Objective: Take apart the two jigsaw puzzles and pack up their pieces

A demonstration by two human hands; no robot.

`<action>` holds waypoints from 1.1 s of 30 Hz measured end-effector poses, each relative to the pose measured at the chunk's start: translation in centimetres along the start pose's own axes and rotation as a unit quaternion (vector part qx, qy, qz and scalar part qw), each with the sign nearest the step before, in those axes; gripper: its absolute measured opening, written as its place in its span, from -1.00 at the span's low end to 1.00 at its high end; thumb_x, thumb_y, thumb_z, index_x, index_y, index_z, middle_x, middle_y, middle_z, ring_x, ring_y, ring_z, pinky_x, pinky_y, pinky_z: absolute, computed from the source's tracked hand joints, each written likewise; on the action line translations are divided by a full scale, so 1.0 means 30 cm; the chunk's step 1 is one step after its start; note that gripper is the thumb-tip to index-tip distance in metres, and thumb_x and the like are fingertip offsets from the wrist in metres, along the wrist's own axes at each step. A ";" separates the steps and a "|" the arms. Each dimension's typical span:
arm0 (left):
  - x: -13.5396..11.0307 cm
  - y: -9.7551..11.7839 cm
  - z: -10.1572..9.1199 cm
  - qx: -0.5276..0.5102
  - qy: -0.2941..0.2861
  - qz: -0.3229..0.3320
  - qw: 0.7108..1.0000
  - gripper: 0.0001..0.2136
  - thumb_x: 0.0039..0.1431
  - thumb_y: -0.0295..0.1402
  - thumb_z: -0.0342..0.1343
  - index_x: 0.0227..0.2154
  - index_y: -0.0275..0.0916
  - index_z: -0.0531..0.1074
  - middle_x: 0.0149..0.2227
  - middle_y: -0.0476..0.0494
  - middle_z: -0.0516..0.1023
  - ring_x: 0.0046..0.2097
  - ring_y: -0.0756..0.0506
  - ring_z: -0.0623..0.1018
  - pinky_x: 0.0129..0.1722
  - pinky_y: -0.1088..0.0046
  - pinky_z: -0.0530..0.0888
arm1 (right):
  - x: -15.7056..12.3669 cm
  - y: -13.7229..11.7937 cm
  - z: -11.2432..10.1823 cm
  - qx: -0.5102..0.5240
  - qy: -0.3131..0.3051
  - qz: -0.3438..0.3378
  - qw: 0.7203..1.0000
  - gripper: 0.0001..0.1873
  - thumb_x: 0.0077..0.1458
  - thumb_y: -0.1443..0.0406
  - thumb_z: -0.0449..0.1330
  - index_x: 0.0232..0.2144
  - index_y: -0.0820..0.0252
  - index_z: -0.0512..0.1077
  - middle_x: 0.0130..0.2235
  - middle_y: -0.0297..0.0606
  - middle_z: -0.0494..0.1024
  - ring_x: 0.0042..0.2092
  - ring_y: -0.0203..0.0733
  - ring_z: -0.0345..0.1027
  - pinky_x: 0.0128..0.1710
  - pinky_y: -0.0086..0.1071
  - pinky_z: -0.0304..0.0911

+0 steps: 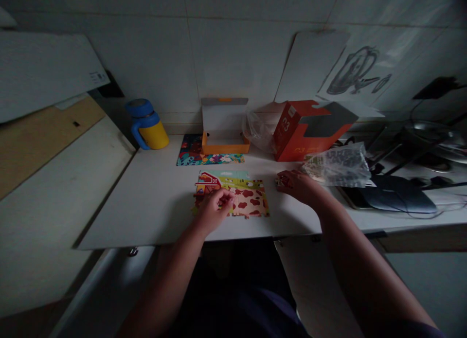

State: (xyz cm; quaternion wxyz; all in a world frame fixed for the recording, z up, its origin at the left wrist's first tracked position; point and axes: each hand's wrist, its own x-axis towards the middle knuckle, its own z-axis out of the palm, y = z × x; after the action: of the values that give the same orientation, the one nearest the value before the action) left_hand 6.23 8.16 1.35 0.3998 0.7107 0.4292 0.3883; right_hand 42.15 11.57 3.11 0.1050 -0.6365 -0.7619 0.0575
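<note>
The puzzle (251,201) lay at the centre of the frame, its left part beneath the curled, nearly closed fingers of the left hand (216,207); whether they gripped anything could not be told. It showed a red barn, green field and brown-patched hide. To its right, the half-bent fingers of the right hand (299,185) touched a red-and-white piece (283,182), grip unclear, on the white surface (134,209).

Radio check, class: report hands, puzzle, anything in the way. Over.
Left hand over left part of puzzle, grip unclear. Right hand at loose pieces, right of puzzle. Puzzle flat on table. Left hand hides some of it.
</note>
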 end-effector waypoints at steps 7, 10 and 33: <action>-0.002 0.001 -0.001 0.009 -0.002 0.007 1.000 -0.88 0.35 -0.26 0.14 -0.19 -0.18 0.51 -0.25 -0.09 0.64 -0.22 -0.06 0.61 -0.20 0.44 0.51 | -0.020 -0.034 -0.009 -0.068 -0.018 0.020 0.997 -0.56 0.24 0.05 0.23 0.04 0.19 0.48 -0.13 0.01 0.60 -0.18 0.05 0.52 -0.14 -0.20 0.35; -0.005 -0.002 0.000 0.014 -0.001 0.016 1.000 -0.87 0.36 -0.26 0.13 -0.18 -0.18 0.50 -0.25 -0.09 0.63 -0.23 -0.06 0.61 -0.19 0.43 0.52 | -0.038 -0.050 -0.010 -0.074 -0.031 0.016 0.997 -0.56 0.25 0.06 0.22 0.05 0.19 0.47 -0.13 -0.01 0.60 -0.19 0.00 0.51 -0.16 -0.25 0.33; -0.073 0.032 0.065 0.358 -0.062 0.106 0.926 -0.47 0.35 -0.09 0.15 0.30 -0.13 0.29 0.45 -0.22 0.20 0.46 -0.25 0.20 0.46 0.04 0.16 | -0.012 -0.092 -0.004 0.004 -0.025 -0.016 1.000 -0.49 0.25 0.06 0.23 0.14 0.21 0.45 0.03 0.00 0.56 -0.11 0.00 0.51 -0.08 -0.25 0.34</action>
State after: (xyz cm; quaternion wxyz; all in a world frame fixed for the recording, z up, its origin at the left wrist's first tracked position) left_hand 7.54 5.38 1.01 0.1009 0.8705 0.4365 0.2038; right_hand 39.60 10.70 3.81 0.0888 -0.6224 -0.7740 0.0746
